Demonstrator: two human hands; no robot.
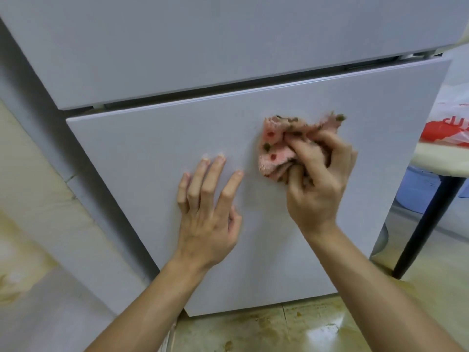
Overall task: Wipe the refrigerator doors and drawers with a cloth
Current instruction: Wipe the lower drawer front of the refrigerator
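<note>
A white refrigerator fills the view, with its upper door above and a lower drawer front slightly pulled out below. My right hand grips a bunched pink cloth with red and green dots and holds it against the drawer front, right of centre. My left hand rests flat on the drawer front beside it, fingers straight and spread.
A dark gap runs between door and drawer. At the right stands a table with a black leg, a red-and-white plastic bag on it and a blue tub beneath. Stained beige floor tiles lie below; a wall is at the left.
</note>
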